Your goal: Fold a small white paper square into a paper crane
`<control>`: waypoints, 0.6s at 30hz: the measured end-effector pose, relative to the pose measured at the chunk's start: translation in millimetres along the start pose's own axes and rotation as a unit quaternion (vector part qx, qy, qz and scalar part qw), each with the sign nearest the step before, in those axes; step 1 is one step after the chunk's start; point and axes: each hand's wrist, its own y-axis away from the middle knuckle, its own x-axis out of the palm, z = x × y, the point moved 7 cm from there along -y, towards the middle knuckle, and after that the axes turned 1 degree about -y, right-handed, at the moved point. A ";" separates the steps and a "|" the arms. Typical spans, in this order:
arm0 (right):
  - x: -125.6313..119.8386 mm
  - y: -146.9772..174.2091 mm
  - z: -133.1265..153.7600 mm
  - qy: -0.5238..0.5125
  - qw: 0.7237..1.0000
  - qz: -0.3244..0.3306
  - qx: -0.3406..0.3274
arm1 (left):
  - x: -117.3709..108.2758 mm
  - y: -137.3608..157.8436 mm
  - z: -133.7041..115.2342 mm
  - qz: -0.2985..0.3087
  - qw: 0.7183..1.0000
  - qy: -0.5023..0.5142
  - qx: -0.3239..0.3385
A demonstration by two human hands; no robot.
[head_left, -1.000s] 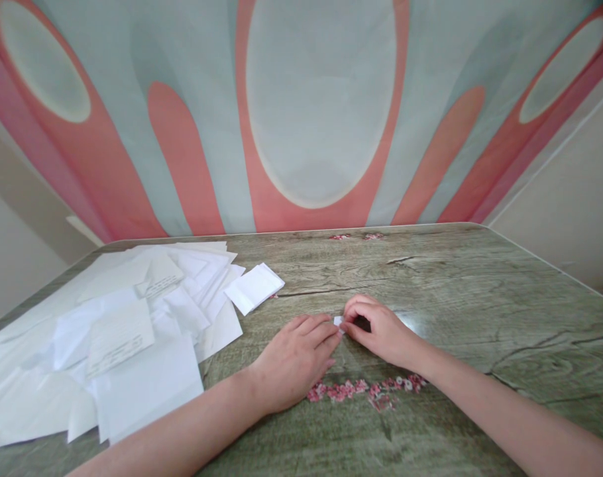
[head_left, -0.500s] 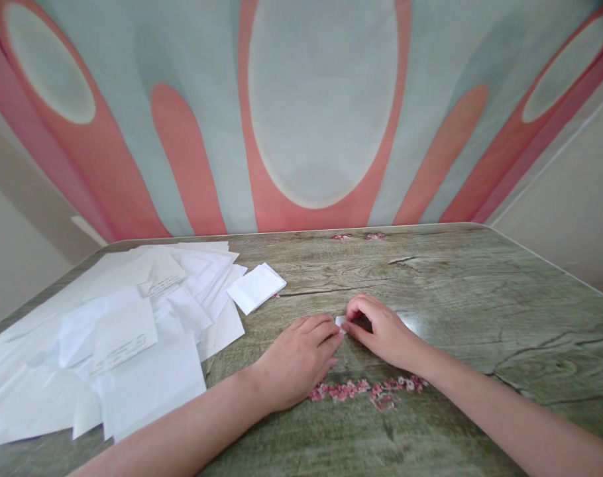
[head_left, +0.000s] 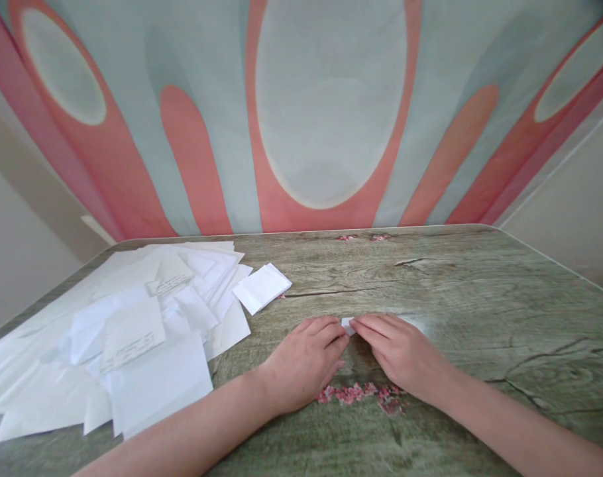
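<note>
Between my two hands is a small white piece of paper [head_left: 348, 325], mostly covered by fingers. My left hand [head_left: 309, 358] rests on the table with its fingers together and the fingertips on the paper's left side. From the right, my right hand [head_left: 398, 348] has its fingertips pressed together on the paper's other edge. Only a small patch of the paper shows, so its full shape and folds are hidden.
A wood-patterned table [head_left: 480, 298] with printed pink flowers lies under my hands. To the left spreads a loose pile of white paper sheets [head_left: 157, 384]. A small stack of folded white paper [head_left: 262, 288] lies at the pile's right edge. A patterned backdrop [head_left: 331, 218] stands behind the table.
My right hand has turned from a curled pinch to straighter fingers laid together over the paper's right edge. My left hand stays in about the same place. The view has shifted slightly.
</note>
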 end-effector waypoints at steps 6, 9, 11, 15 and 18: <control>5.7 -0.2 2.6 0.026 1.000 0.016 -0.006 | 1.6 -0.4 -0.3 0.003 1.000 -0.002 -0.003; 6.0 0.1 2.5 0.022 1.000 0.010 -0.005 | 1.3 0.0 -0.5 0.000 1.000 -0.004 -0.004; 7.3 0.5 2.1 0.018 1.000 0.009 -0.002 | 0.7 0.2 -0.3 -0.003 1.000 -0.003 -0.006; 10.2 0.9 1.2 0.017 1.000 0.021 0.007 | 0.9 0.3 0.0 0.001 1.000 0.001 -0.009; 10.9 0.4 2.0 0.016 0.999 0.031 0.003 | 0.6 0.1 0.0 0.000 1.000 0.007 -0.010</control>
